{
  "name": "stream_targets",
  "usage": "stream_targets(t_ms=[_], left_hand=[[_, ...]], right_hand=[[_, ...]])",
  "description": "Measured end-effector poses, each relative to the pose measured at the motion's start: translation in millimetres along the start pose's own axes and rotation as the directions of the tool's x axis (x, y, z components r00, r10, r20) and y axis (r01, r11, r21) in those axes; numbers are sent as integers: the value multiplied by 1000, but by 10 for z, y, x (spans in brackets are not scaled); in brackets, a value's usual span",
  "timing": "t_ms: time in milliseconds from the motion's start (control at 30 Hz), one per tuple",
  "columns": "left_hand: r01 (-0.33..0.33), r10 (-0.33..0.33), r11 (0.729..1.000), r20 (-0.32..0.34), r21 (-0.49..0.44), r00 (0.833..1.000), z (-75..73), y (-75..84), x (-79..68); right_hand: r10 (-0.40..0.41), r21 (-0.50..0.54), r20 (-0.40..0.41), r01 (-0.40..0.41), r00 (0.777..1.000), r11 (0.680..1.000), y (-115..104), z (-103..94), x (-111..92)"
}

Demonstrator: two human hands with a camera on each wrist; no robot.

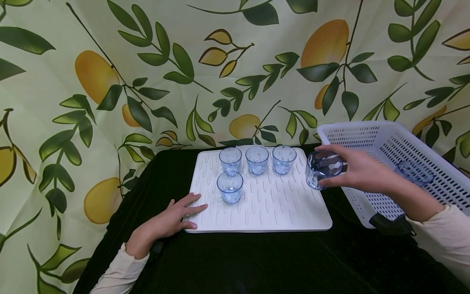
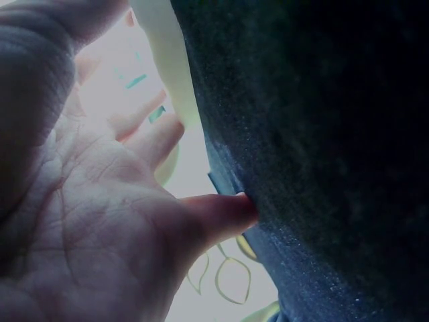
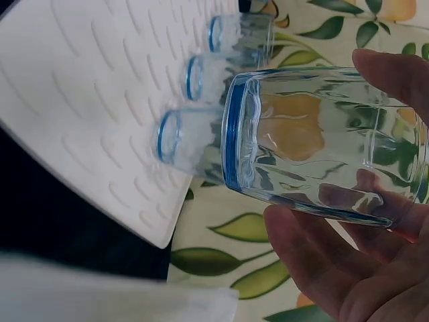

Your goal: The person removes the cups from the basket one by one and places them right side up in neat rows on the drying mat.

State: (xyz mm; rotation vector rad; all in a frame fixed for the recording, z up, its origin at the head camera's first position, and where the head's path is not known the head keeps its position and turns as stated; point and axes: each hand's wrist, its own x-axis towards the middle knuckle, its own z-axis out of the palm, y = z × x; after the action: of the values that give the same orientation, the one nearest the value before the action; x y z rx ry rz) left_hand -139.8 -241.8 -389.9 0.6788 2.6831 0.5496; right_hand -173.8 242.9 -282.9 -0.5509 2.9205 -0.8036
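My right hand point(image 1: 361, 169) grips a clear blue-tinted drinking glass point(image 1: 315, 174) between thumb and fingers, over the right edge of a white ribbed drying mat point(image 1: 279, 212). In the right wrist view that glass point(image 3: 308, 141) shows its thick blue band, with fingers along its side. On the mat's left edge rests my left hand point(image 1: 170, 218), its fingers spread. A row of glasses stands along the back of the mat: a left one point(image 1: 230, 160), a middle one point(image 1: 257, 160) and a right one point(image 1: 284, 160). Another glass point(image 1: 230, 188) stands in front of the left one.
A white perforated plastic basket point(image 1: 352, 134) stands at the right, tilted in view, with another glass point(image 1: 415, 173) inside. Dark cloth point(image 1: 257, 261) covers the table. Behind hangs a curtain point(image 1: 205, 106) printed with fruit and leaves.
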Motion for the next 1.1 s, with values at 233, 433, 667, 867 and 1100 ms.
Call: stream_targets(t_ms=[233,433,667,867,1100], left_hand=[[5,-5,1000,0,1,1000,-2,-4,0],[10,-10,1000,2,-4,1000,2,2,5],[9,-9,1000,1,2,1000,3,-1,1],[-6,6,1000,-2,9,1000,11,10,9],[-4,4,1000,-2,16,1000,13,0,4]], right_hand=[[-15,25,19,15,1000,1000,-78,112,-6],[-22,-15,14,23,1000,1000,-133,190,-12],[-25,20,27,25,999,999,-168,281,9],[-24,51,57,21,998,998,-162,361,36],[-19,106,73,11,997,994,-197,476,90]])
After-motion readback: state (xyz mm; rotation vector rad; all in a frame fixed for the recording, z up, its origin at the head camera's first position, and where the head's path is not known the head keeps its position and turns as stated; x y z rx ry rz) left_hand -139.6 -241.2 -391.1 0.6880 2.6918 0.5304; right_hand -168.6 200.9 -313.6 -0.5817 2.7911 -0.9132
